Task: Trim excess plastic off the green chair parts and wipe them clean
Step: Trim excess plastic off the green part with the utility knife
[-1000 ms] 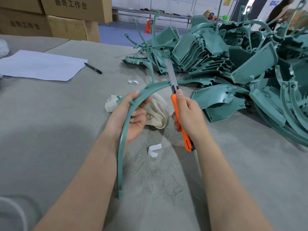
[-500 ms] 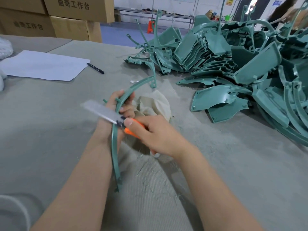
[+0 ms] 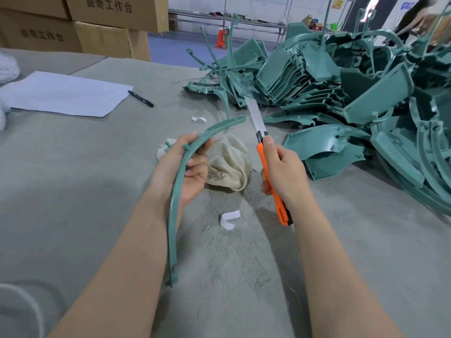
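My left hand grips a long curved green chair strip near its upper bend; the strip arcs from beside my left forearm up to a tip near the blade. My right hand holds an orange utility knife with its long blade extended and pointing up and away, just right of the strip's tip and apart from it. A crumpled cream cloth lies on the table behind my left hand. A big heap of green chair parts fills the right side.
The grey felt-covered table carries a white paper sheet, a black pen and small white plastic scraps. Cardboard boxes stand at the back left. A person is partly visible at the far right.
Half a second ago the knife lay across the strip by my left hand, blade pointing left. My right hand has swung it back to the right, blade up, off the strip.
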`<state>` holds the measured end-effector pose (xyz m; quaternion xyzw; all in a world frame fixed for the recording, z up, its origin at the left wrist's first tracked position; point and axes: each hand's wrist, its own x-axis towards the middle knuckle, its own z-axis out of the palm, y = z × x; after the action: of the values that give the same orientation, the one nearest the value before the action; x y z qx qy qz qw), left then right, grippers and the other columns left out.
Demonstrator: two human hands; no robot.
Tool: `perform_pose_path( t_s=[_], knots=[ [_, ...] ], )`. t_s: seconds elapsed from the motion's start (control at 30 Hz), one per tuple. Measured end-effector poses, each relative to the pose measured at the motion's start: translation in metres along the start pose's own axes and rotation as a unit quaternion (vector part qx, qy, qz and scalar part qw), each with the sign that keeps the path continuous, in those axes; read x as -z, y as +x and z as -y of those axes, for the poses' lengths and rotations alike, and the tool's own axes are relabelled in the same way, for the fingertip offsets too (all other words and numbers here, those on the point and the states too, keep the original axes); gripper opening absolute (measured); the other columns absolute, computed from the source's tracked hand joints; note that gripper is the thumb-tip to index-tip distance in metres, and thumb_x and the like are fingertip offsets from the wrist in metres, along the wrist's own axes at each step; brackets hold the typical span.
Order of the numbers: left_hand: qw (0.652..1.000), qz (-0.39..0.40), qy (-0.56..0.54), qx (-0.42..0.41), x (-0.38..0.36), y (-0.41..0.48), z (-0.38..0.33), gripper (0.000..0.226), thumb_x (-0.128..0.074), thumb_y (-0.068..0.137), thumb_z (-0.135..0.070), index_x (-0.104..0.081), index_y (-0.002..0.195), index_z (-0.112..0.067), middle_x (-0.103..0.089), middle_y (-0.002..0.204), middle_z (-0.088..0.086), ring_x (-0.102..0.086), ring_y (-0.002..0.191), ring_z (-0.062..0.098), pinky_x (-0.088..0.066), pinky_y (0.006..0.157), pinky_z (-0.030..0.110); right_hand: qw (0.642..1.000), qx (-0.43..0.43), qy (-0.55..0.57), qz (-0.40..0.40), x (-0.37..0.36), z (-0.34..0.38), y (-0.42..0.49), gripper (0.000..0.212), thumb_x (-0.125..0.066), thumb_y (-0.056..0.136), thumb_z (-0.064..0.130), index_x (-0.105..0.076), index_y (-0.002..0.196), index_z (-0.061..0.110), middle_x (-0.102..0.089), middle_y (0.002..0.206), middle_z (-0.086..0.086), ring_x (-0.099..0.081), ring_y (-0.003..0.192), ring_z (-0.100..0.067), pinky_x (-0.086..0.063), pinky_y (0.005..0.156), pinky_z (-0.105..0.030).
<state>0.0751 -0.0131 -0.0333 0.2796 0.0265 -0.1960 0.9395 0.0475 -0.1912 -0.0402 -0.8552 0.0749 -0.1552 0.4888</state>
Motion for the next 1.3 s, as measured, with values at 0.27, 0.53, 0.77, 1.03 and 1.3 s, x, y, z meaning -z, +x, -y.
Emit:
perform_pose_path(
  t_s=[0.27, 0.53, 0.77, 1.03, 1.3],
  knots=[
    [1.0, 0.01, 0.004, 0.003, 0.0, -0.001, 0.0, 0.033, -0.047, 0.096, -0.019, -0.06, 0.069, -0.006, -0.065, 0.064, 0.004, -0.036, 0.028, 0.003, -0.025, 0.026, 0.012, 0.999, -0.015, 0.047, 0.021, -0.003, 0.003, -0.003, 0.051, -0.035, 0.1, 0.051, -0.038, 0.064, 0.015, -0.048, 0.05, -0.002, -0.05, 0.036, -0.015, -0.037, 0.041, -0.024],
    [1.0, 0.014, 0.011, 0.014, -0.001, 0.0, 0.001, 0.026, -0.049, 0.092, -0.019, -0.058, 0.072, -0.006, -0.066, 0.065, 0.004, -0.036, 0.027, 0.003, -0.025, 0.025, 0.013, 0.998, -0.017, 0.064, 0.01, -0.001, 0.002, -0.001, 0.051, -0.034, 0.1, 0.051, -0.039, 0.067, 0.013, -0.049, 0.055, -0.006, -0.051, 0.037, -0.015, -0.038, 0.04, -0.021],
    [0.999, 0.006, 0.025, 0.02, -0.002, 0.0, 0.001, 0.028, -0.049, 0.094, -0.02, -0.059, 0.071, -0.007, -0.066, 0.064, 0.004, -0.036, 0.027, 0.003, -0.025, 0.025, 0.013, 0.998, -0.005, 0.058, 0.021, 0.0, 0.001, -0.001, 0.05, -0.035, 0.1, 0.051, -0.038, 0.067, 0.013, -0.048, 0.052, -0.004, -0.049, 0.036, -0.015, -0.038, 0.039, -0.021],
    [0.999, -0.01, 0.025, 0.02, 0.0, 0.0, 0.0, 0.026, -0.047, 0.096, -0.02, -0.056, 0.075, -0.007, -0.064, 0.064, 0.003, -0.036, 0.027, 0.003, -0.026, 0.025, 0.014, 0.995, 0.026, 0.05, 0.08, -0.011, 0.008, -0.007, 0.051, -0.037, 0.1, 0.052, -0.036, 0.064, 0.015, -0.045, 0.058, -0.01, -0.046, 0.038, -0.018, -0.039, 0.041, -0.027],
    [1.0, 0.0, 0.029, 0.009, 0.001, 0.0, -0.001, 0.029, -0.047, 0.096, -0.02, -0.059, 0.073, -0.007, -0.065, 0.065, 0.003, -0.037, 0.028, 0.003, -0.025, 0.026, 0.013, 0.998, 0.024, 0.03, -0.05, 0.001, 0.002, 0.0, 0.043, -0.034, 0.102, 0.047, -0.055, 0.079, 0.018, -0.064, 0.068, -0.003, -0.055, 0.055, -0.015, -0.048, 0.06, -0.033]
  ],
)
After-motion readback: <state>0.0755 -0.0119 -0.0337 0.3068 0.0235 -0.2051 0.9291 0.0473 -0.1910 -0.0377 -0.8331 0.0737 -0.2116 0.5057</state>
